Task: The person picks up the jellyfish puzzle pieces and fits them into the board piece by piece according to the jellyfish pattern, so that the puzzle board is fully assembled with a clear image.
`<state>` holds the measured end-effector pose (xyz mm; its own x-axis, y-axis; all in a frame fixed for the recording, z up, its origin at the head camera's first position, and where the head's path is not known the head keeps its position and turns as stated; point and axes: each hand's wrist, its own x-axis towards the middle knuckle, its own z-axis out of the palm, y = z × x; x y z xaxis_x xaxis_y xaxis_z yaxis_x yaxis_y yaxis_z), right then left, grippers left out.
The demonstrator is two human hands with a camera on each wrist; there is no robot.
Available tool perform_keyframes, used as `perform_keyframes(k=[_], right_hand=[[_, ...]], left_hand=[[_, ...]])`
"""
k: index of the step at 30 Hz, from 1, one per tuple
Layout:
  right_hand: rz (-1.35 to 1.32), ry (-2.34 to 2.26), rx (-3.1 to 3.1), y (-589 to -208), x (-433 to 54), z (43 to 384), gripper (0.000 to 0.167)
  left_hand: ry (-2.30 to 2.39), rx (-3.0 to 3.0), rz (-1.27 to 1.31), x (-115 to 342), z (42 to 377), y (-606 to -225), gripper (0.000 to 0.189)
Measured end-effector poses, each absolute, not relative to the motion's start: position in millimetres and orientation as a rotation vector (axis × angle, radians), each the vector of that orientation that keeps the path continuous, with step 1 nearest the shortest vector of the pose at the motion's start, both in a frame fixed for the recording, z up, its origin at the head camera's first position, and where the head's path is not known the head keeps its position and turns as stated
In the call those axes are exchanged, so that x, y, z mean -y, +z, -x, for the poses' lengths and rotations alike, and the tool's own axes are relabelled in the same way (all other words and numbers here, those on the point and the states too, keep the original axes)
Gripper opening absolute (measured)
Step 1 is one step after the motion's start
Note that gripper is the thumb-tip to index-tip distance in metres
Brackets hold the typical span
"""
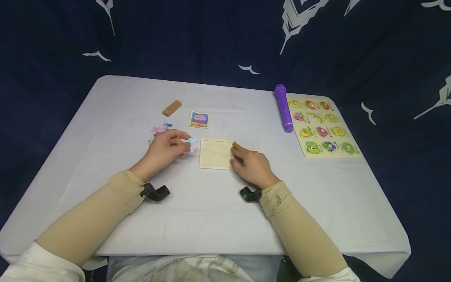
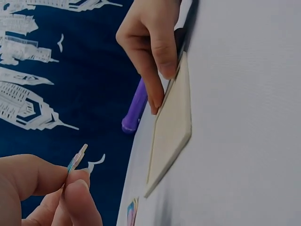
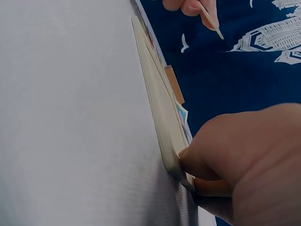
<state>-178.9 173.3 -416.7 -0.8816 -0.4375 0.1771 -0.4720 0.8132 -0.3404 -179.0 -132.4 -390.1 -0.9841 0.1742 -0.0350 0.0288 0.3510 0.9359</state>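
Between the thumb and fingers of my left hand (image 1: 163, 148) is a small blue-and-pink jigsaw puzzle piece (image 1: 192, 143), raised above the table just left of a shallow wooden puzzle tray (image 1: 215, 154). In the left wrist view the puzzle piece (image 2: 77, 158) appears nearly edge-on. My right hand (image 1: 255, 166) grips the tray's right edge, its thumb on the rim in the right wrist view. The tray's recess is bare wood. Partly hidden behind my left hand lies a pile of pink and blue puzzle pieces (image 1: 156, 130).
A square picture card (image 1: 199, 120) with a pink figure lies beyond the tray, near a brown wooden block (image 1: 172, 108). At the back right, a purple stick with a rounded end (image 1: 283, 107) rests along a board of fruit pictures (image 1: 320, 152). The white-covered table (image 1: 197, 231) ends at dark curtains.
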Motion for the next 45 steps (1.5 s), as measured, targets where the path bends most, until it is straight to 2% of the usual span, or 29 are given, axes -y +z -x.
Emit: perform_keyframes(k=[9,14,29,39,45], right_hand=[[-0.726,0.59,2.913,-418.4,-173.2,180.8,0.048],[-0.714,0.586,2.919,-418.2,-173.8,180.5,0.048],[-0.706,0.607,2.931,-414.4,-173.8,178.8,0.048],[-0.703,0.62,2.935,-414.4,-173.7,178.8,0.048],[-0.708,0.615,2.93,-415.5,-174.6,179.3,0.048]], left_hand=[[1.58,-2.573,-0.143,94.7,193.8,-393.0,0.03],[1.468,-2.628,-0.209,86.3,194.7,-404.4,0.029],[1.316,-2.821,-0.29,81.5,194.3,-417.9,0.031],[1.426,-2.825,-0.277,84.6,190.5,-418.6,0.021],[1.31,-2.968,-0.466,84.7,190.5,-421.3,0.017]])
